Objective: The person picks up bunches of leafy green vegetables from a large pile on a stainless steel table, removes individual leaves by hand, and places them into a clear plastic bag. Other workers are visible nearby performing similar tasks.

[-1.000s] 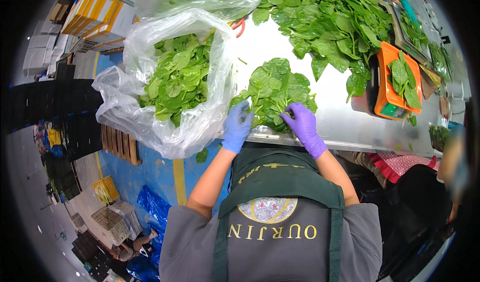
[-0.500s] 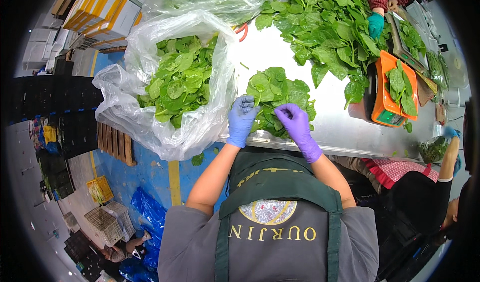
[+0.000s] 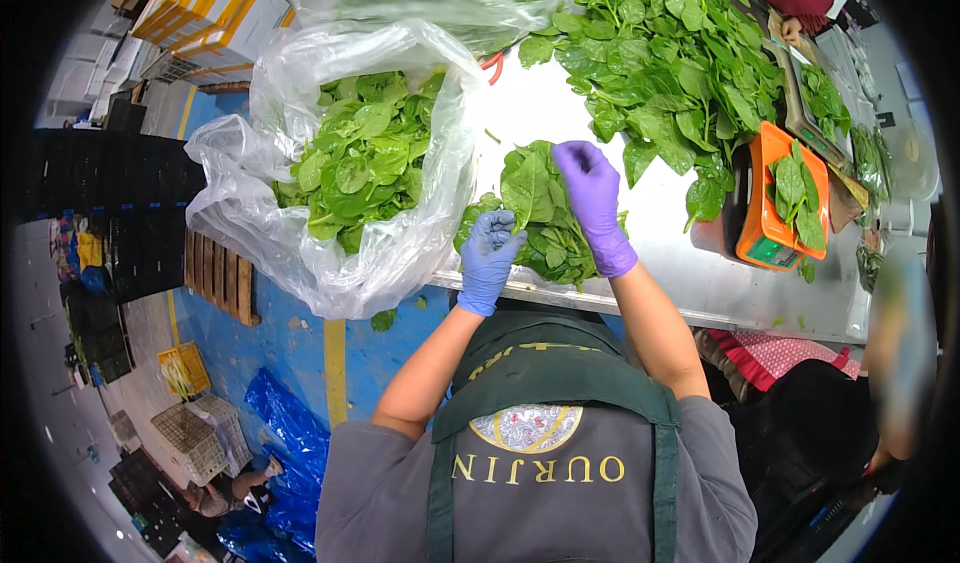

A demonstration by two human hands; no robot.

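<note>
A small pile of green leaves [image 3: 560, 248] lies on the metal table in front of me. My left hand [image 3: 487, 263], in a blue glove, is closed at the pile's left side, its fingertips pinching the stem end of a broad green leaf [image 3: 530, 185]. Above the pile's right side is my right hand [image 3: 596, 208], in a purple glove. Its fingers are pressed together by the upper edge of that leaf; what they hold, if anything, is hidden. Left of my hands, a clear plastic bag [image 3: 235, 163] stands open around many loose leaves [image 3: 372, 153].
A large heap of leaves [image 3: 670, 63] covers the table's far side. At right stands an orange scale [image 3: 775, 218] with leaves on it. Red handles [image 3: 493, 66] show beside the bag. Another person's blurred arm [image 3: 900, 343] is at far right; a wooden pallet [image 3: 222, 275] lies left.
My right hand has moved up and away from the pile's middle. The leaf by my left hand stands out more. The gloved hand at the far heap has left view.
</note>
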